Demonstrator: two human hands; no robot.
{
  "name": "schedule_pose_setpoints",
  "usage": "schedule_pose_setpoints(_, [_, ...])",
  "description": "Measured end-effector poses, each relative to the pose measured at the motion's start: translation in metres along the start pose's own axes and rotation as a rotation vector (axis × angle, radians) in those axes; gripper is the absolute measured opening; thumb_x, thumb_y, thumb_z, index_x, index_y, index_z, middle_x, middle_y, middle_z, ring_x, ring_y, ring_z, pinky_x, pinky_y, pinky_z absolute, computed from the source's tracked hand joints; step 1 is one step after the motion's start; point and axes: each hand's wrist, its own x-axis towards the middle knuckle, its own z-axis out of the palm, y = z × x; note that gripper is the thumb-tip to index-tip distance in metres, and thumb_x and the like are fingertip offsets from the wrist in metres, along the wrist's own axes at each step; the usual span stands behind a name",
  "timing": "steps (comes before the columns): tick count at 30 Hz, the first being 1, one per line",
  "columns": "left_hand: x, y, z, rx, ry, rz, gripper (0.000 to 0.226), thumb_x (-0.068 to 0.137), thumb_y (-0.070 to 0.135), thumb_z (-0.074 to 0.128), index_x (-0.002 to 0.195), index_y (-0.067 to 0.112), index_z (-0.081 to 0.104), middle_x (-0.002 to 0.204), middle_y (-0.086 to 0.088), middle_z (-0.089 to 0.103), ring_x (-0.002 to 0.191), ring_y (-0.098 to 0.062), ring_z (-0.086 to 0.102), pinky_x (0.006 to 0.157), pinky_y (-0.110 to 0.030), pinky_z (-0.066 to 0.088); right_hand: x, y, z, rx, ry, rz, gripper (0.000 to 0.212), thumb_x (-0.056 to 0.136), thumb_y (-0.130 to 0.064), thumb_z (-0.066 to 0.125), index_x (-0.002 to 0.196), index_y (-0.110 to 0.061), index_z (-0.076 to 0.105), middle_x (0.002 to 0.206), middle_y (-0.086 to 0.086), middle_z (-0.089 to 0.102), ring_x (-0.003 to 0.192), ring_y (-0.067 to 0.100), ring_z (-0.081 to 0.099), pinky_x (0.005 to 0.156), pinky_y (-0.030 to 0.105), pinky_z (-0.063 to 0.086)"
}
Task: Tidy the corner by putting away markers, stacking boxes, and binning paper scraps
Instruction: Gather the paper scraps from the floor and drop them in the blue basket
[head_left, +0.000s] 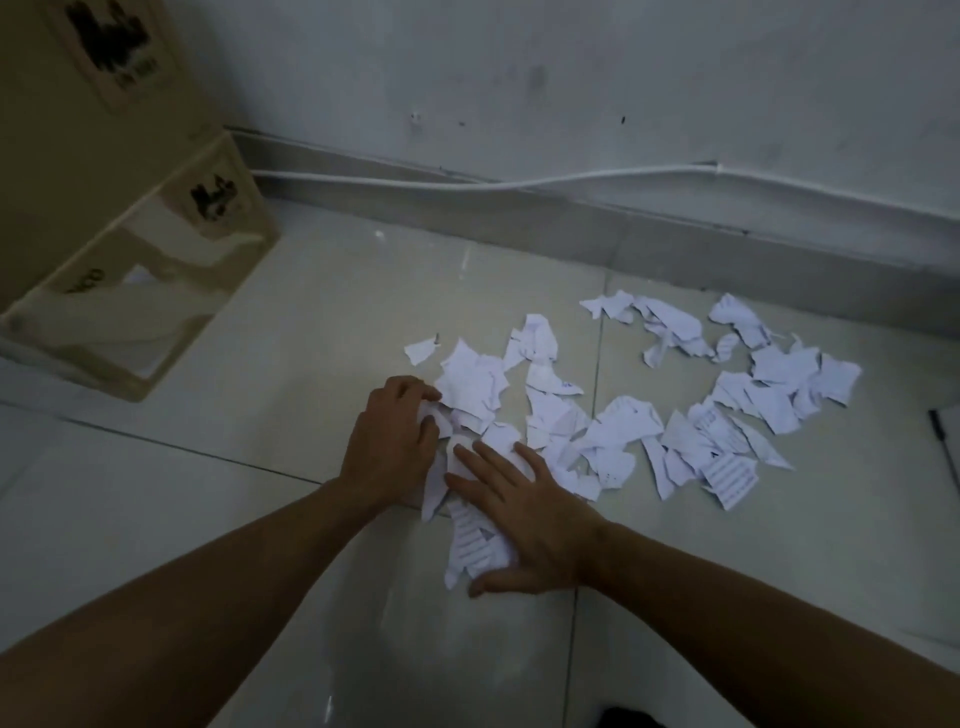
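Far left: two cardboard boxes (78, 156) stand stacked against the wall. On the tiled floor (260, 519) we record our left hand (389, 447) with its fingers curled round a few paper scraps (628, 421) at the pile's near-left edge. Just beside it, our right hand (524, 525) lies flat, fingers straight and spread, pressing on more scraps. The rest of the pile spreads rightward near the baseboard. Far right: a thin dark stick (943, 447), possibly a marker; too dim to confirm.

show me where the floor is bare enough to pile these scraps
Bare tile lies between the cardboard boxes and the left hand, and along the skirting behind the paper scraps. Crowded: from the right hand rightward, scraps lie thick.
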Motion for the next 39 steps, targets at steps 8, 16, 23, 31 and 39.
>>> schedule_pose_setpoints(8, [0.002,-0.002,0.016,-0.053,0.038,0.027,0.035,0.093,0.027,0.039,0.116,0.014,0.062,0.119,-0.006,0.063,0.103,-0.026,0.060,0.088,-0.041,0.048,0.041,0.026,-0.001,0.106,0.194,0.310,0.081,0.090,-0.072,0.033,0.149,-0.016,0.039,0.162,0.009,0.026,0.150,0.024,0.024,0.119,0.055,0.019])
schedule_pose_setpoints(16, [0.005,-0.003,0.031,-0.105,-0.005,0.057,0.064,0.097,0.056,0.033,0.151,0.023,0.030,0.160,-0.003,0.027,0.148,-0.023,0.023,0.119,-0.046,0.023,0.041,0.052,-0.021,0.132,0.408,0.426,0.084,0.090,-0.075,0.024,0.153,-0.020,0.031,0.164,0.005,0.023,0.152,0.023,0.017,0.120,0.056,0.005])
schedule_pose_setpoints(23, [0.008,0.017,0.049,0.195,-0.153,0.063,0.076,0.092,0.065,-0.002,0.155,0.028,0.019,0.164,-0.002,0.014,0.151,-0.028,0.010,0.116,-0.060,0.004,0.022,0.050,-0.012,0.422,0.425,0.489,0.079,0.096,-0.069,0.011,0.151,-0.017,0.036,0.161,0.005,0.030,0.150,0.017,0.020,0.123,0.046,0.010])
schedule_pose_setpoints(31, [0.013,0.028,0.047,0.158,-0.101,0.017,0.087,0.084,0.076,-0.009,0.156,0.031,0.009,0.165,0.001,0.003,0.152,-0.025,0.002,0.118,-0.056,0.000,0.025,0.074,-0.006,0.323,0.412,0.926,0.077,0.095,-0.061,0.014,0.158,-0.017,0.015,0.167,0.007,0.004,0.154,0.023,-0.003,0.122,0.047,-0.005])
schedule_pose_setpoints(39, [0.016,0.033,0.047,0.098,-0.031,0.070,0.099,0.079,0.087,0.020,0.156,0.029,-0.001,0.165,-0.001,-0.006,0.152,-0.024,-0.005,0.116,-0.061,0.002,0.054,0.078,-0.033,0.507,0.690,0.519,0.049,0.101,-0.039,0.039,0.144,-0.017,0.045,0.157,0.006,0.036,0.146,0.018,0.029,0.118,0.037,0.015])
